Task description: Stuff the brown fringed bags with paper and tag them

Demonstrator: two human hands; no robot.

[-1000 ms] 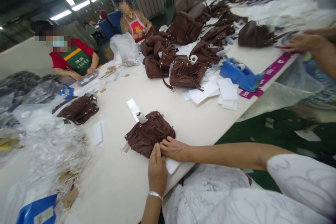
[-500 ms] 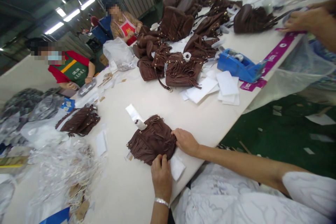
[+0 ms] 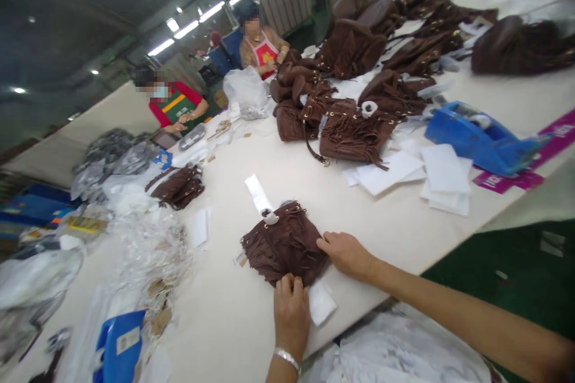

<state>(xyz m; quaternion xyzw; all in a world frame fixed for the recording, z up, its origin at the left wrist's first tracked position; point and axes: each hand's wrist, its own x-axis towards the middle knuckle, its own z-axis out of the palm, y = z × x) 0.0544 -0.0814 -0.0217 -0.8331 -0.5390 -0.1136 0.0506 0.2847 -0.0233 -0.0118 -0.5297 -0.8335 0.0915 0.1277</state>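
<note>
A dark brown fringed handbag [image 3: 285, 245] lies on the pale table near me, its fringe spread over the front. A white strip [image 3: 257, 191] with a small white roll or wrap [image 3: 269, 216] at its end sits at the bag's top edge, by the eyelets. With fingers curled, my left hand [image 3: 291, 308], a silver bracelet on its wrist, grips the bag's lower edge. My right hand [image 3: 345, 254] pinches the bag's right edge. Beside my left hand, partly beside the bag, is a folded white sheet [image 3: 321, 304].
Brown fringed bags [image 3: 359, 48] are heaped at the back. A blue tape dispenser [image 3: 483, 137] and white sheets [image 3: 447, 176] lie to the right. Clear plastic bags [image 3: 148, 251] and another blue dispenser [image 3: 120, 344] are at the left. Two people [image 3: 177, 105] work across the table.
The view has swung left, so the scene sits further right. Both hands stay on the bag's edges with little change. A co-worker's hands at the far right have left the view.
</note>
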